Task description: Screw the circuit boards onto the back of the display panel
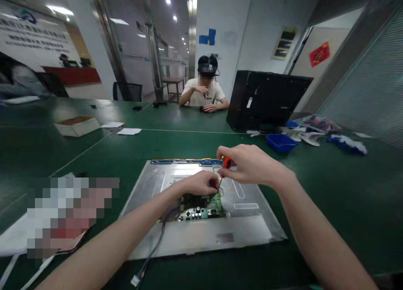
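Observation:
A silver metal panel (pixel 252 227) lies flat on the green table. Near its middle sits a green circuit board (pixel 216 205), with a dark cable (pixel 157 244) running from its left side toward the table's near edge. In my right hand (pixel 244 164) is a red and black screwdriver (pixel 226 163), tilted, its tip down at the board's upper right corner. My left hand (pixel 200 183) rests over the board's upper part with its fingers curled together close to the tip; what they hold, if anything, is hidden.
Across the green table (pixel 176 143) sits a person (pixel 206 86). A black monitor (pixel 270 99) stands at the back right, near a blue tray (pixel 281 142) and plastic bags (pixel 319 124). An open box (pixel 77 126) and papers (pixel 129 131) are at the left.

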Motion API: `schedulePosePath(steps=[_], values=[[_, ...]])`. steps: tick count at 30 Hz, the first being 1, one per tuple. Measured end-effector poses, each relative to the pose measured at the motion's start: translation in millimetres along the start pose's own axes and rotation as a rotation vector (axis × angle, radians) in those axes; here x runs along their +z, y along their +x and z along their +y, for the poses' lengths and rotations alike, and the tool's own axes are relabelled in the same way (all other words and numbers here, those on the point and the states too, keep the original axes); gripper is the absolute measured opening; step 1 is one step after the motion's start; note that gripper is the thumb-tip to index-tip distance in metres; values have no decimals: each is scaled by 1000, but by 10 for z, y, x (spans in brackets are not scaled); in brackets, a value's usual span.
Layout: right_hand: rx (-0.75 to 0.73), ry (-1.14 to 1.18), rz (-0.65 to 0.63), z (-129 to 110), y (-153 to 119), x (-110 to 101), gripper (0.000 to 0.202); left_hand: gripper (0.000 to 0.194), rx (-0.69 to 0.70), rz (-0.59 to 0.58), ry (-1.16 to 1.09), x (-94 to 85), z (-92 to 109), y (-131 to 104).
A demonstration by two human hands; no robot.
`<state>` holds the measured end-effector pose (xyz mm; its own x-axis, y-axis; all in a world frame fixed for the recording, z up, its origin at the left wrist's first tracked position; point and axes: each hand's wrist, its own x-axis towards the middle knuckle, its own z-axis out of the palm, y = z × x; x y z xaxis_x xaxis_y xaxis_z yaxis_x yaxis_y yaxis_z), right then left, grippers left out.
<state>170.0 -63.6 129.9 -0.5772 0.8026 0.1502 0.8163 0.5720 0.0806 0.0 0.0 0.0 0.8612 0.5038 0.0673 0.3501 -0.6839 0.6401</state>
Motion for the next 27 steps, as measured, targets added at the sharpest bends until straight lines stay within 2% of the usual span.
schedulePosePath(steps=[7, 14, 21, 27], values=[[31, -18, -2, 24, 23, -1, 16, 8, 27, 11, -1, -11, -8, -12], [22, -35, -4, 26, 22, -4, 22, 5, 67, 31, 28, -20, -1, -12], [17, -26, 20, 19, 29, 0, 16, 5, 61, 34, 32, -36, 12, -20], [33, -53, 15, 23, 48, -6, 27, 6, 68, 28, 48, -30, -1, -19]])
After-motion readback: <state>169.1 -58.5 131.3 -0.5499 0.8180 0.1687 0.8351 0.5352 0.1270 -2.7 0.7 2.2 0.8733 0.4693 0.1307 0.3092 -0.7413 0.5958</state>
